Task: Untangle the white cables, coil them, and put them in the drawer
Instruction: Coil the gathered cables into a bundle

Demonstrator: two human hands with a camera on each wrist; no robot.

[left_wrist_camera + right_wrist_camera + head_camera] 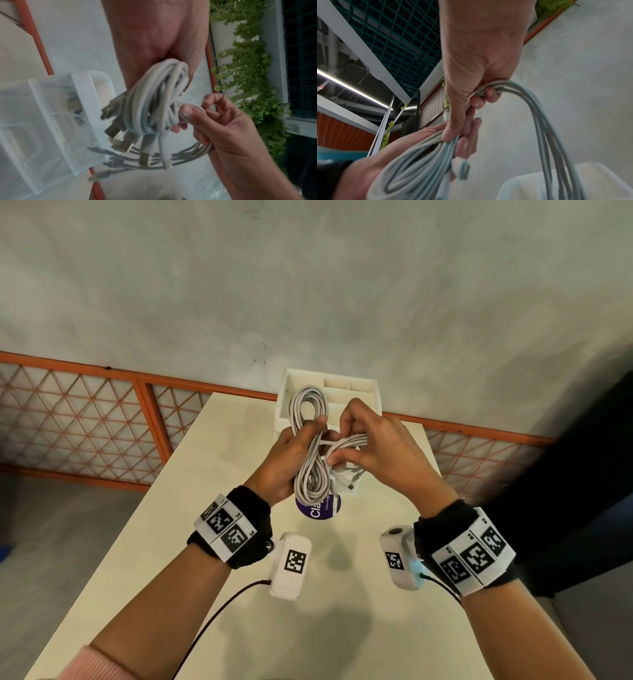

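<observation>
The left hand (284, 460) grips a long coil of white round cables (310, 440), fingers curled around its middle. The right hand (373, 450) pinches a second looped bundle beside it. Both are raised above the cream table (239, 628), near the white plastic compartmented drawer (375, 395).

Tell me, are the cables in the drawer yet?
Not yet. The cables are a looped bundle held above the table by the left hand and right hand, in front of the open drawer.
</observation>
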